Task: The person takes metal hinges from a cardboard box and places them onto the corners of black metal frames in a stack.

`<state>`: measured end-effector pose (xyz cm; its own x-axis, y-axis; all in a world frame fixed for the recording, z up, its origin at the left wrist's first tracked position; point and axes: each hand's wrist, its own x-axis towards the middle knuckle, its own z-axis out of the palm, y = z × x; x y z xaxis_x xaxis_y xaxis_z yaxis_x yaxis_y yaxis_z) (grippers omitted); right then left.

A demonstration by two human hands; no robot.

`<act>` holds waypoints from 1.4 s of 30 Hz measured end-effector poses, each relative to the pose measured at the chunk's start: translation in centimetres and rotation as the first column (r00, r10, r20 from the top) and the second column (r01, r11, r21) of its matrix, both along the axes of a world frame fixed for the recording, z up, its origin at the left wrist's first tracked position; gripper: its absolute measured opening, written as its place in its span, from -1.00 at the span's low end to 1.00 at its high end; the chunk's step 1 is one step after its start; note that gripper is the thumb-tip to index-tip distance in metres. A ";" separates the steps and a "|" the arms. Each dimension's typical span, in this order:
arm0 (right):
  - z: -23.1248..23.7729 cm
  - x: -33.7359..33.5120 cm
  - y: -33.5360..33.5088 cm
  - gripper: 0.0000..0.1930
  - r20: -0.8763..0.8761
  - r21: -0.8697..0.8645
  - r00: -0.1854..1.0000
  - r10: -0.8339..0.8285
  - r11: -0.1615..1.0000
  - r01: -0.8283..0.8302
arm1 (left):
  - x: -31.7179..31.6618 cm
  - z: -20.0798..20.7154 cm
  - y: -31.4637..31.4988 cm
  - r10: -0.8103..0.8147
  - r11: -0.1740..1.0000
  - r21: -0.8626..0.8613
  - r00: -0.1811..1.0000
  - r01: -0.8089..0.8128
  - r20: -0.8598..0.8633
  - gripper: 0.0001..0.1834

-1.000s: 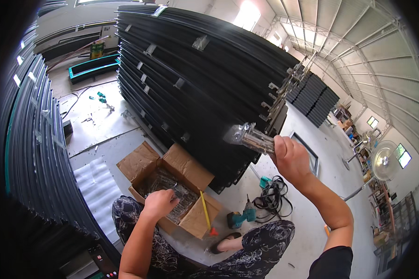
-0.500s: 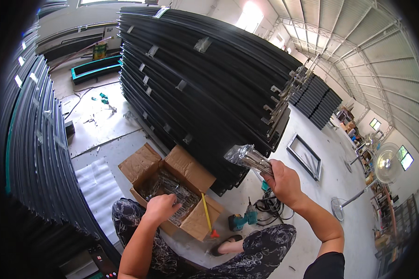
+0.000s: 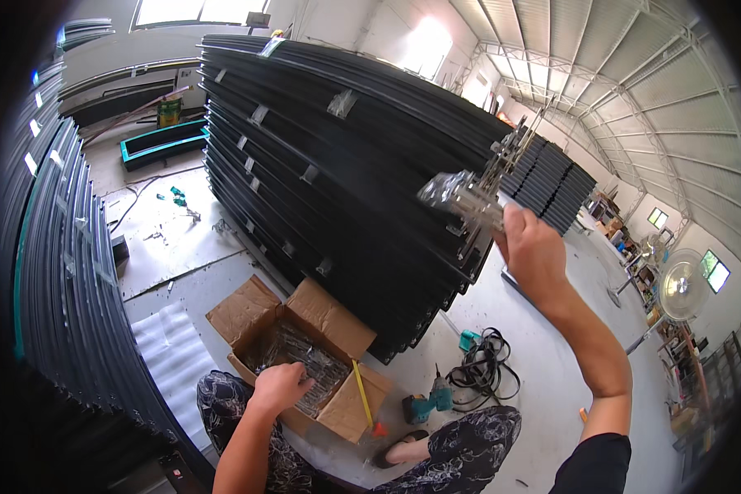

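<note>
My right hand (image 3: pixel 535 251) is raised and closed around a bundle of slim metal parts (image 3: pixel 473 204) with clear plastic wrap at its far end. This bundle is in front of the right corner of a tall stack of black frames or panels (image 3: pixel 329 206), where more metal pieces (image 3: pixel 512 146) line the edge. My left hand (image 3: pixel 280 389) is low, at the near side of an open cardboard box (image 3: pixel 329 317), its fingers curled. What those fingers hold, if anything, is hidden. Inside the box lie many plastic-wrapped metal parts (image 3: pixel 292 346).
A teal cordless drill (image 3: pixel 426 402) and coiled black cable (image 3: pixel 486 370) lie on the floor right of the box. A yellow strip with an orange end (image 3: pixel 364 395) crosses a box flap. Another black stack (image 3: pixel 66 247) rises at left. A pedestal fan (image 3: pixel 682 284) stands at right.
My right hand has moved up and to the right with the bundle, toward the corner of the black stack. My left hand stays by the box. The view has shifted slightly.
</note>
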<state>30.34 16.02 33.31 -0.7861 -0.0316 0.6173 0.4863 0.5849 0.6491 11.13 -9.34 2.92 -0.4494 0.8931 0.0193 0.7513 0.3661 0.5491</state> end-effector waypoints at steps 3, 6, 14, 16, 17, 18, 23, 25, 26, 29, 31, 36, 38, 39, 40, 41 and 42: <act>-0.9 -0.2 -1.9 -0.66 0.082 0.038 0.985 0.149 0.988 -0.152 | -0.2 0.1 -0.6 0.027 1.000 -0.017 0.999 -0.026 0.038 -0.68; -0.6 -0.3 -1.7 -0.66 0.099 0.107 0.971 0.216 0.968 -0.226 | -0.4 -0.2 -0.8 0.032 0.999 -0.030 0.998 -0.031 0.046 -0.69; -1.2 1.8 -2.3 -0.60 0.018 -0.078 0.995 0.096 0.992 -0.095 | -0.3 -0.4 -0.6 0.024 0.999 -0.050 0.998 -0.021 0.057 -0.68; -2.7 2.2 -3.7 -0.61 0.021 -0.249 0.987 0.162 0.957 -0.152 | -0.3 -0.9 -0.9 0.033 0.999 -0.044 0.998 -0.031 0.052 -0.68; -4.0 2.4 -4.4 -0.62 -0.005 -0.385 0.983 0.183 0.907 -0.171 | -0.2 -1.3 -1.0 0.047 0.999 -0.030 0.998 -0.045 0.050 -0.68; -5.5 2.6 -4.9 -0.63 -0.031 -0.515 0.979 0.202 0.836 -0.189 | -0.1 -1.6 -0.9 0.052 0.998 -0.045 0.997 -0.049 0.054 -0.68; -15.7 3.2 -6.1 -0.71 -0.181 -0.982 0.965 0.187 0.014 -0.187 | 3.0 0.1 1.0 -0.057 0.930 0.351 0.897 -0.113 0.439 -0.67; -21.2 2.8 -6.5 -0.74 -0.288 -0.853 0.954 0.085 -0.475 -0.215 | 5.3 0.6 1.9 -0.116 0.862 0.430 0.721 -0.268 0.683 -0.62; -23.3 2.4 -7.1 -0.74 -0.271 -0.842 0.958 0.093 -0.506 -0.189 | 6.0 0.3 2.5 -0.141 0.833 0.431 0.619 -0.347 0.772 -0.58; -28.3 1.2 -10.7 -0.75 -0.272 -0.703 0.961 -0.042 -0.673 -0.228 | 8.0 -0.6 3.0 -0.256 0.693 0.261 0.109 -0.672 0.961 -0.55; -32.8 1.6 -12.9 -0.76 -0.202 -0.690 0.979 -0.032 -0.705 -0.165 | 8.6 -4.6 2.7 -0.219 0.651 0.169 0.030 -0.740 0.975 -0.56; -41.5 3.8 -16.9 -0.69 0.038 -0.351 0.999 0.014 -0.936 0.026 | 9.8 -15.1 1.3 0.336 0.636 -0.132 0.119 -0.760 0.935 -0.67; -43.1 4.5 -17.5 -0.69 0.075 -0.341 0.996 -0.056 -0.940 -0.027 | 10.1 -15.3 1.7 0.432 0.678 -0.177 0.191 -0.713 0.882 -0.57; -43.6 4.8 -17.2 -0.70 0.088 -0.374 0.993 -0.074 -0.927 -0.036 | 10.1 -15.4 1.9 0.500 0.716 -0.164 0.336 -0.678 0.798 -0.56; -43.3 4.9 -17.1 -0.70 0.107 -0.403 0.990 -0.097 -0.914 -0.046 | 9.8 -14.7 2.0 0.548 0.756 -0.167 0.471 -0.633 0.692 -0.56; -44.3 5.1 -17.0 -0.76 0.093 -0.437 0.988 -0.126 -0.897 -0.073 | 9.5 -15.0 2.0 0.553 0.757 -0.182 0.467 -0.628 0.690 -0.56; -45.0 5.0 -17.0 -0.76 0.104 -0.429 0.986 -0.130 -0.900 -0.073 | 9.1 -15.5 2.0 0.544 0.766 -0.149 0.506 -0.626 0.669 -0.60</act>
